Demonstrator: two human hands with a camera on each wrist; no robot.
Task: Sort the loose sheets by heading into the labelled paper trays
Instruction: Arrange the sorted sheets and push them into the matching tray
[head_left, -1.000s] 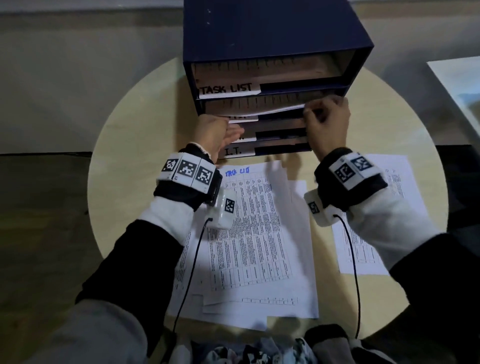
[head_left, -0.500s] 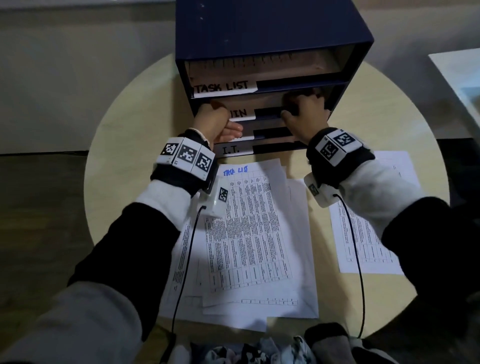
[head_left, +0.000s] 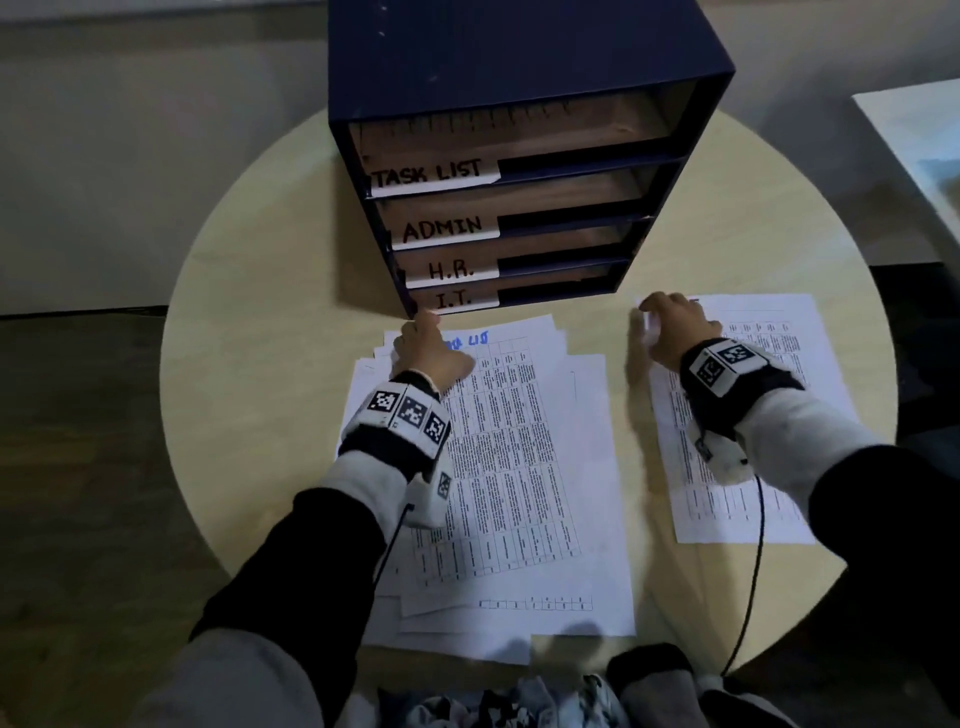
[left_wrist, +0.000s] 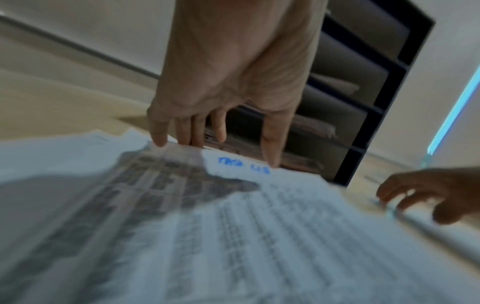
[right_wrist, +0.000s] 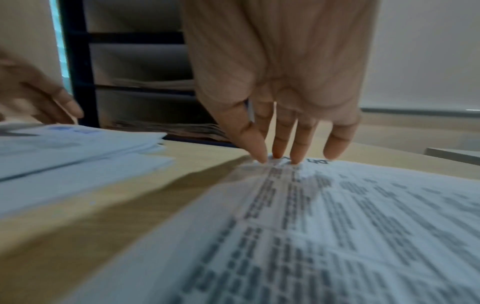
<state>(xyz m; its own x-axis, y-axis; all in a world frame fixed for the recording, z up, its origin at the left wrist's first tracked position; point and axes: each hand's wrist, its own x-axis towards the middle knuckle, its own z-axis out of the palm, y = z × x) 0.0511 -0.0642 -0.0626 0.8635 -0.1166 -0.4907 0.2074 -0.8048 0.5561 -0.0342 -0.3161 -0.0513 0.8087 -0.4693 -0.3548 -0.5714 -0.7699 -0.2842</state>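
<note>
A dark blue tray cabinet (head_left: 519, 67) stands at the back of the round table, its four trays labelled TASK LIST (head_left: 431, 174), ADMIN (head_left: 444, 228), H.R. (head_left: 451, 270) and I.T. (head_left: 454, 300). A stack of printed sheets (head_left: 519, 467) lies in front of it, the top one headed in blue ink (left_wrist: 242, 163). My left hand (head_left: 428, 351) rests with straight fingertips (left_wrist: 159, 139) on that stack's far edge. A separate sheet (head_left: 753, 467) lies to the right. My right hand (head_left: 670, 327) touches its top left corner with straight fingertips (right_wrist: 259, 154).
The round pale wooden table (head_left: 260, 338) has bare surface left of the stack and a strip between stack and single sheet. A white surface (head_left: 919, 135) sits off the table's right. Patterned fabric (head_left: 493, 701) lies at the near edge.
Both hands have left the cabinet's ADMIN tray and come down onto the papers: the left onto the stack's top edge, the right onto the single sheet's corner. The tray labels now show unobstructed.
</note>
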